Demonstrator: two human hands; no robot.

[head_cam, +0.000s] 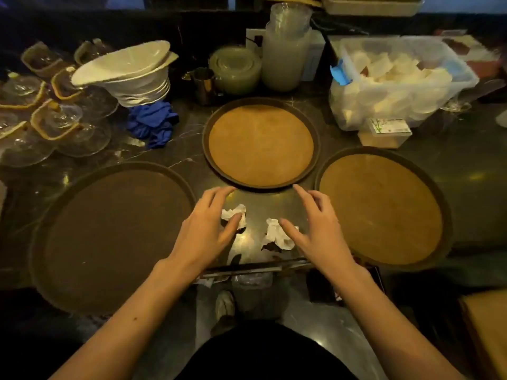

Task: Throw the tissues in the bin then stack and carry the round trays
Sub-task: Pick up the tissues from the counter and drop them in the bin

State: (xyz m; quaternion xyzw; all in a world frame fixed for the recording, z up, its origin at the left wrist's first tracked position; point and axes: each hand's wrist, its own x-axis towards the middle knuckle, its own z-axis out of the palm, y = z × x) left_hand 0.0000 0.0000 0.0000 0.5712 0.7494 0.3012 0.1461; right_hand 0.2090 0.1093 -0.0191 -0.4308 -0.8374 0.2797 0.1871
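Two crumpled white tissues lie on the dark counter near its front edge: the left tissue (234,213) and the right tissue (277,233). My left hand (208,229) hovers over the left tissue, fingers apart, thumb touching it. My right hand (318,229) is spread beside the right tissue, thumb resting on it. Three round trays surround them: a large dark tray (109,237) at the left, a brown tray (260,145) straight ahead, and another brown tray (381,207) at the right. No bin is clearly seen.
Stacked white bowls (137,75), glass dishes (55,124) and a blue cloth (153,122) crowd the back left. Plastic cup stacks (285,50), a metal jug (204,83) and a clear tub of napkins (397,78) stand behind. My foot shows on the floor below.
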